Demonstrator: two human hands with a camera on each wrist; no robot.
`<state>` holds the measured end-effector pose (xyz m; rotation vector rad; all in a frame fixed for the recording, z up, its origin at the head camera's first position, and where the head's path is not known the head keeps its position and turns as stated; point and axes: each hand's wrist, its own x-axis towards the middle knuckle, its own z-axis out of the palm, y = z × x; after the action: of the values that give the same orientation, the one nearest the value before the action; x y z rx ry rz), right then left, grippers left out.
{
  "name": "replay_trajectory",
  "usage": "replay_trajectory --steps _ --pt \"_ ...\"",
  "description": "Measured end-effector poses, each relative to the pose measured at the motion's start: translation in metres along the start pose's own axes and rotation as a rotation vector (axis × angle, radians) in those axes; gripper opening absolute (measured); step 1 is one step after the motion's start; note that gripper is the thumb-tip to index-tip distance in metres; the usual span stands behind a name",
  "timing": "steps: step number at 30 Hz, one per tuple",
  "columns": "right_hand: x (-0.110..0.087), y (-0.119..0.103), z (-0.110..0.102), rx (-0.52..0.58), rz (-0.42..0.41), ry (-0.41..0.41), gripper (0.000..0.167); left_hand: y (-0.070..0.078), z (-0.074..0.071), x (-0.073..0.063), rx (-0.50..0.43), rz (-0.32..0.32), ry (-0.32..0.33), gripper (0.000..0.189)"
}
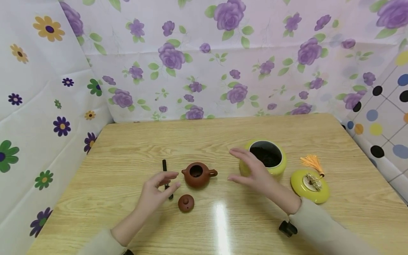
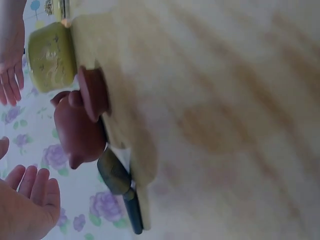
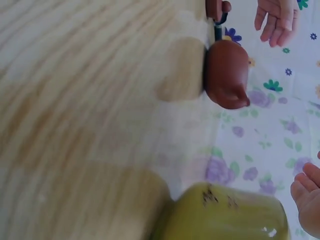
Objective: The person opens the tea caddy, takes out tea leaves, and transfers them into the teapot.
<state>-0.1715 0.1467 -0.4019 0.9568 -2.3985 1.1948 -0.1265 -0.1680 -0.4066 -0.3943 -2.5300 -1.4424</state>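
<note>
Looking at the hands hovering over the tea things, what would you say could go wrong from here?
The right hand hangs open beside the open yellow jar, which is full of dark tea leaves; a careless sweep might tip it and spill them. The left hand is open over the dark scoop, close to the small teapot lid and the open teapot, so a fumbled grip could knock the lid away.

The left hand (image 1: 158, 187) hovers with fingers (image 1: 169, 175) loosely curled, holding nothing. The right hand (image 1: 255, 170) hovers flat, fingers straight and spread, forearm sleeved.
</note>
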Motion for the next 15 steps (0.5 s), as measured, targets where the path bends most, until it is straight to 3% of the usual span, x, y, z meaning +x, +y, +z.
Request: replay_trajectory --steps 7,15 --pt "0.005 0.002 0.018 0.065 0.052 -0.047 0.068 -0.003 0.008 -0.011 -0.035 -0.031 -0.046 0.026" --pt "0.013 0.007 0.038 0.023 0.124 -0.110 0.068 -0.004 0.013 -0.016 -0.058 -0.185 -0.124 0.033"
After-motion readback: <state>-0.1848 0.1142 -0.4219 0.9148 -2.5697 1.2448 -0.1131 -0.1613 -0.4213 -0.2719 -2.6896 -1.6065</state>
